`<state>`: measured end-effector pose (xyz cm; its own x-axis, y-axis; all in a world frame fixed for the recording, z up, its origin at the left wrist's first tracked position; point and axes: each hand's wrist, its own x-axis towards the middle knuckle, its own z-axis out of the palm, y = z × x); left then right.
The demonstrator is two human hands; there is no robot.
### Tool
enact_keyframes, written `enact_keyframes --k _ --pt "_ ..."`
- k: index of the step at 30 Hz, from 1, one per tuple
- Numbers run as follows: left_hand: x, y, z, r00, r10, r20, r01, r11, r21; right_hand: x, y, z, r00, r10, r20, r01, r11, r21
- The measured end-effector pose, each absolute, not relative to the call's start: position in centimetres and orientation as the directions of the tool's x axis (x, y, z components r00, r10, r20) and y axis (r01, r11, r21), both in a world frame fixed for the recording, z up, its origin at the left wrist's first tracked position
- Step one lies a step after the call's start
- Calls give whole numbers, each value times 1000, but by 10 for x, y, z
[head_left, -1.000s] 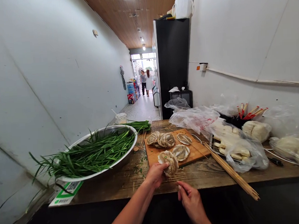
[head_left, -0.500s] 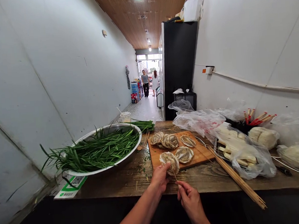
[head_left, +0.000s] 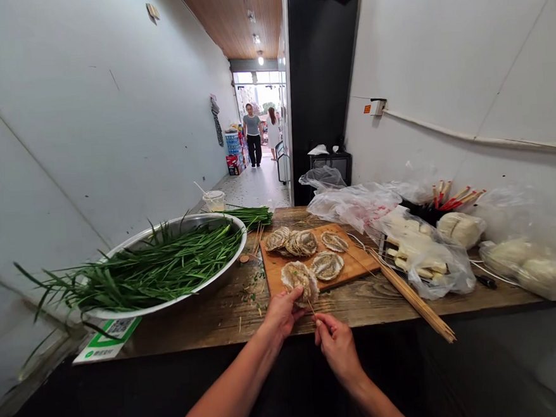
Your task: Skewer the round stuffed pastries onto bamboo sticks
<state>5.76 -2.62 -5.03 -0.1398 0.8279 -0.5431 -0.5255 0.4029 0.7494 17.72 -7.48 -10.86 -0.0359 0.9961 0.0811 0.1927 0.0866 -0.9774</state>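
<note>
My left hand (head_left: 285, 311) is closed on the lower edge of a round, flat, brownish food piece with a pale ruffled rim (head_left: 298, 277). Its thumb lies on top of the piece. Just to the right, my right hand (head_left: 335, 339) pinches a thin wooden skewer (head_left: 311, 307), whose upper end meets the piece's lower edge. Whether the tip has gone inside is hidden. Similar pieces lie on the wooden cutting board (head_left: 273, 273): a stack (head_left: 301, 242) at the back and single ones (head_left: 328, 265) nearer.
A large metal bowl (head_left: 236, 257) of long green chives (head_left: 168, 267) stands on the left. A bundle of skewers (head_left: 412, 294) overhangs the table's front edge. Plastic bags (head_left: 446, 266) with pale food fill the right side. In the background a person (head_left: 253, 134) faces this way.
My view has tilted down, so the scene sits higher in the picture. Both hands keep nearly the same hold on the piece and skewer. The person at the back is nearer.
</note>
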Motion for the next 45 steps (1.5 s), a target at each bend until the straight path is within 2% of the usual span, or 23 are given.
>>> enact_keyframes --k 9,12,16,21,24,27,33,45 --pt "58 -25 -58 -117 839 -531 -521 403 752 180 -72 -111 -42 998 45 168 52 -984" --pt "57 -25 -56 -103 847 -522 -522 401 753 181 -71 -108 -80 997 1 91 8 -996" --pt "54 -25 -50 -79 833 -548 -518 435 736 183 -67 -104 -200 973 -112 -59 -126 -990" --pt "56 -20 -43 -123 847 -517 -587 358 726 177 -69 -103 -159 986 -58 -92 -73 -993" --pt "57 -19 -43 -136 856 -499 -596 332 731 172 -72 -108 -134 989 -71 -120 -87 -989" --pt "56 -20 -46 -123 861 -494 -570 346 745 170 -73 -117 -129 989 -76 -115 -91 -989" --pt "52 -23 -50 -81 873 -481 -534 369 760 170 -70 -128 -76 997 17 -58 13 -998" --pt "52 -25 -53 -66 891 -450 -508 358 783 170 -75 -116 -63 998 5 -11 5 -1000"
